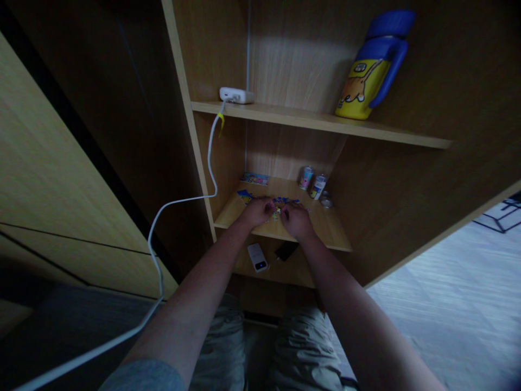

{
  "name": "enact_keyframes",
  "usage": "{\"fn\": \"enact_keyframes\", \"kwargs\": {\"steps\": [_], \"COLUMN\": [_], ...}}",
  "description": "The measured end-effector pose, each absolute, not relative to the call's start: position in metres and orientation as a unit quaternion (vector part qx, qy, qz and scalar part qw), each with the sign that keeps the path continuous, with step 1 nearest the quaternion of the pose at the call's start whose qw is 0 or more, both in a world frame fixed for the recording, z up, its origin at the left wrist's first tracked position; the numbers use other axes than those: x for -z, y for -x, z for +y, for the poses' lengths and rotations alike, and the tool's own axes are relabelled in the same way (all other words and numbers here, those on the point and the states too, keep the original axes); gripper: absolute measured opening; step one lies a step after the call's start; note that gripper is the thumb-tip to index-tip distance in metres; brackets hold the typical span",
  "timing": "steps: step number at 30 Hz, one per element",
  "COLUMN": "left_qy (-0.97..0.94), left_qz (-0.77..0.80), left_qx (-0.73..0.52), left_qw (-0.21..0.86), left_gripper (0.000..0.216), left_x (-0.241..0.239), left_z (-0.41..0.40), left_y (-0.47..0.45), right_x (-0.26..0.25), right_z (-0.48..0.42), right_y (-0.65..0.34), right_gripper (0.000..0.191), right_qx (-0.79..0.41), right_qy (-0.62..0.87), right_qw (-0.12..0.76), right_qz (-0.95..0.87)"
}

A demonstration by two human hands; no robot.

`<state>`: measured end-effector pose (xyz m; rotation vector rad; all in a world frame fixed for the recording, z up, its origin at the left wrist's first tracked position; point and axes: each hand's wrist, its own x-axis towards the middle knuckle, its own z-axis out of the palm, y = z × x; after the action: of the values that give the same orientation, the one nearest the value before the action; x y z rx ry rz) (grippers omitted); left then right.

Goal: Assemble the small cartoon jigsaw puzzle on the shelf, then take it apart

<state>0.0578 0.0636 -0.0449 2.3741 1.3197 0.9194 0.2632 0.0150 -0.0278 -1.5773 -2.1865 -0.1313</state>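
Observation:
Small blue and yellow pieces that look like jigsaw puzzle pieces [280, 200] lie scattered on the middle shelf. Over them, my left hand [260, 212] has its thumb and fingers curled together at the near side of the pile; what it pinches is too small to make out. Facing it from the right, my right hand [296, 218] is closed too, with its fingertips at a tiny pale yellow jigsaw puzzle piece [278, 210]. A blue and yellow patch of pieces [245, 195] sits just beyond my left hand.
A colourful picture card [255, 178] lies at the back. Two small printed cans [306, 177] and metal lids [326, 201] stand to the right. A white cable [179, 202] hangs from a white device [236, 95] above, near a blue-yellow bottle [366, 68]. Below lies a white power bank [258, 257].

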Motion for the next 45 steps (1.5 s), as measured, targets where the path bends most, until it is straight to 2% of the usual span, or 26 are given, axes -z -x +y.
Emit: {"fn": "enact_keyframes", "kwargs": {"steps": [29,45], "left_qy": [-0.818,-0.822], "left_qz": [0.459,0.458], "left_qx": [-0.319,-0.310], "left_qw": [0.133,0.137], "left_gripper": [0.013,0.019], "left_x": [0.0385,0.0404], "left_z": [0.0575,0.0596], "left_y": [-0.0588,-0.0586], "right_x": [0.0265,0.0255], "right_z": [0.0134,0.0128], "right_y": [-0.2623,-0.2624], "right_gripper": [0.024,0.026], "right_qx": [0.040,0.042], "right_qy": [0.581,0.580], "right_qw": [0.208,0.207], "right_qz": [-0.786,-0.787]}}
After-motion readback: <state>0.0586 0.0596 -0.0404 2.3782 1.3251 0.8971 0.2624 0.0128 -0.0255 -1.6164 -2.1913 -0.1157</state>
